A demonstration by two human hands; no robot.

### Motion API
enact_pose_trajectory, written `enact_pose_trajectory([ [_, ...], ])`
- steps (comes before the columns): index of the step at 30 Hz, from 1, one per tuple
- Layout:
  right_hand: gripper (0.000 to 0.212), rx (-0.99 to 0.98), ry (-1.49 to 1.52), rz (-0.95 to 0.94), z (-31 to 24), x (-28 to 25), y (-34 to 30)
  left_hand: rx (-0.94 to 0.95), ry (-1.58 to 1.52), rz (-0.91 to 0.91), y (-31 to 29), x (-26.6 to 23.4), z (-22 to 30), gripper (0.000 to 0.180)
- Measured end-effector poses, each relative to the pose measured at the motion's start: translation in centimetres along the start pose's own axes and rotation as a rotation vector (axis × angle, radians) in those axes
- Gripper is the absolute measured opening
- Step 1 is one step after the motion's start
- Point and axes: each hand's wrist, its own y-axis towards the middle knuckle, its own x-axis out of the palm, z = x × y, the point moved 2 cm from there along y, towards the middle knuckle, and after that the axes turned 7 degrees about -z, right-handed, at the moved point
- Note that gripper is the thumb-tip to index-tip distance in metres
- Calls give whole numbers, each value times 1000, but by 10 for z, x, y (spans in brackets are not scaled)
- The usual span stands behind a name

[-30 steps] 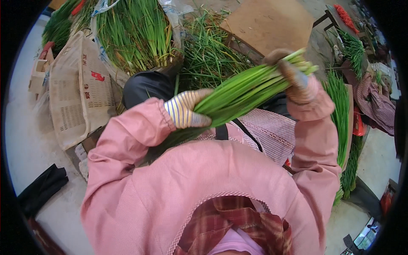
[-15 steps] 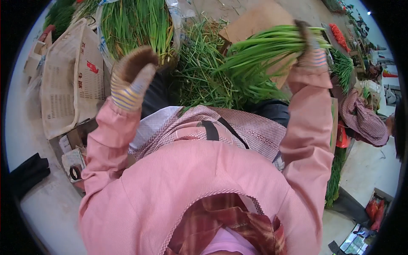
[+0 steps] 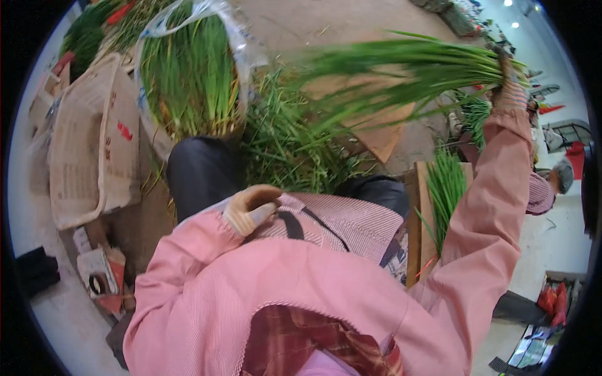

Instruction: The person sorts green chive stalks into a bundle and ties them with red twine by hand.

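Note:
My right hand (image 3: 511, 78), in a work glove, is stretched far out to the upper right and grips a long bundle of green chives (image 3: 401, 69) by one end. The bundle points left and looks blurred. My left hand (image 3: 251, 207), also gloved, rests curled against my lap on the striped apron (image 3: 351, 225) and holds nothing. Loose chive stalks (image 3: 288, 150) lie heaped on the ground between my knees.
A clear plastic bag of upright chives (image 3: 188, 75) stands ahead on the left, beside stacked newspaper (image 3: 94, 144). A wooden board with more chives (image 3: 445, 182) lies on the right. Brown cardboard (image 3: 382, 119) lies ahead. Another person (image 3: 552, 182) sits at the far right.
My right arm has swung the chive bundle farther out to the right. My left hand, which let go of the bundle and rose to the left, has dropped to my lap.

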Motion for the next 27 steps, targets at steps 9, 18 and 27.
enact_pose_trajectory([
  [9, 22, -214, 647, 11, 98, 38, -4, 48, -190, 34, 14, 6, -14, 29],
  [18, 20, 70, -90, -475, 36, 141, -94, -54, 28, 17, 2, 0, -1, 24],
  [27, 20, -662, -350, -328, -79, 111, -65, -122, 197, -518, 64, 47, 45, 30],
])
